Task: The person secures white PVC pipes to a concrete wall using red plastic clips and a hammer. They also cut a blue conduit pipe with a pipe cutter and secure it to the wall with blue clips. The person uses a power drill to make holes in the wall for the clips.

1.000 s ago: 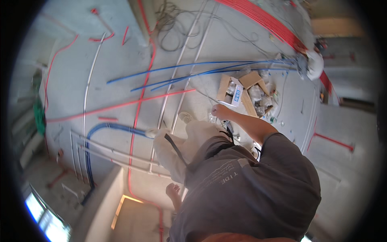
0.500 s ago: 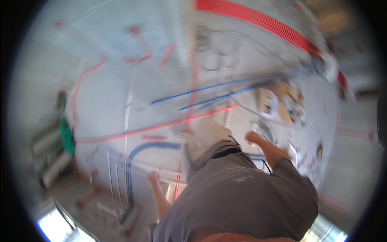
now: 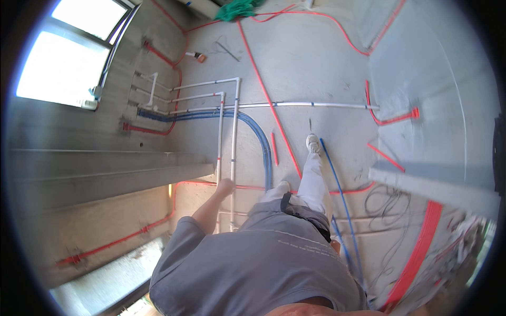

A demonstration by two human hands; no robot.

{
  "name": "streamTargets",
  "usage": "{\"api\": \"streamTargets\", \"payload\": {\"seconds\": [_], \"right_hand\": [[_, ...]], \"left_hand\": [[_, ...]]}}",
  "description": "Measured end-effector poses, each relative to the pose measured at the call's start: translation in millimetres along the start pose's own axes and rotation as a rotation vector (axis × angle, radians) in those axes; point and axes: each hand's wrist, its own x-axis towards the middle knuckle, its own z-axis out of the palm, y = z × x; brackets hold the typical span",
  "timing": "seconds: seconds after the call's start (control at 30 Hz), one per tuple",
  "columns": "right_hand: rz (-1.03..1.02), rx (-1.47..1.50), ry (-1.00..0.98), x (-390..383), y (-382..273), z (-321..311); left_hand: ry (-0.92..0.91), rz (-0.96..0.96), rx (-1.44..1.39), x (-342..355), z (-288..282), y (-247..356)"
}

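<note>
My left hand [image 3: 226, 187] hangs at my side above the white pipes [image 3: 233, 142] on the floor. It is smeared by motion and its fingers do not show clearly; no held thing can be made out. Only a small part of my right hand [image 3: 336, 245] shows beside my waist, the rest hidden by my shirt. One foot in a white shoe [image 3: 312, 143] is stretched forward on the concrete floor. Left of my legs curves a bundle of blue pipes [image 3: 259, 138]. A loose blue pipe [image 3: 341, 195] lies to the right of my leg.
Red conduit [image 3: 262, 87] crosses the floor ahead. A green net [image 3: 235, 9] and a small brush-like tool [image 3: 197, 56] lie farther off. At right are a wall end [image 3: 432, 184], coiled cable [image 3: 387, 203] and a bundle of red conduits [image 3: 416, 258]. A window [image 3: 63, 58] stands left.
My view has swung to the left, so the window and white pipes now show large. My right arm has gone mostly behind my body, and one leg has stepped forward.
</note>
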Motion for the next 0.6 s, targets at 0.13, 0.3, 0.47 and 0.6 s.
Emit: {"api": "streamTargets", "payload": {"seconds": [0.13,0.3,0.47,0.6], "right_hand": [[-0.047,-0.143,-0.139,100,-95,-68],[0.178,0.155,-0.059,238,-277,-131],[-0.032,-0.034,-0.130,337,-481,-150],[-0.122,-0.247,-0.084,382,-597,-110]], "left_hand": [[0.317,-0.887,-1.406,-34,17,14],[0.343,-1.128,-1.521,-39,-21,89],[0.460,-1.138,-1.690,-20,-50,180],[0.450,-1.318,-1.612,-3,-51,229]]}}
